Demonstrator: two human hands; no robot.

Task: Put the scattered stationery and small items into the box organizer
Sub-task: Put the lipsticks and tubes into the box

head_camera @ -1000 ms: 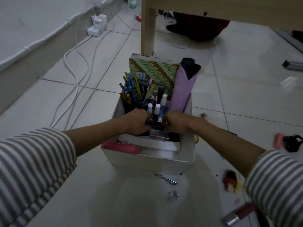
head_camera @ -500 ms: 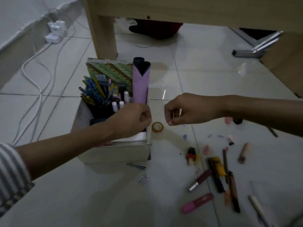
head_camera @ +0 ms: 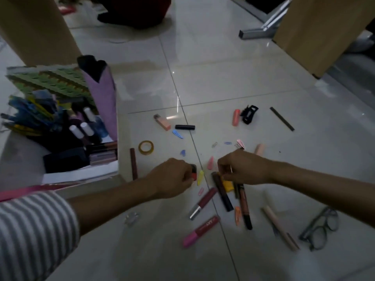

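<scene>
From the head camera, the box organizer (head_camera: 91, 184) stands on the tiled floor at left, already crowded with pens and bottles. The scattered pieces lie to its right. The left hand (head_camera: 172, 177) curls its fingers around a small red-and-black item (head_camera: 194, 173), low to the tile. The right hand (head_camera: 243, 169) hangs curled over a yellow tube (head_camera: 227, 185) among dark cosmetic tubes; whether it actually grips the tube cannot be told. A tape roll (head_camera: 145, 147) lies near the box.

These pieces look light, rigid and smooth, so they would likely slide or roll on glossy tile. A pinch across the middle of each tube seems safest.
</scene>
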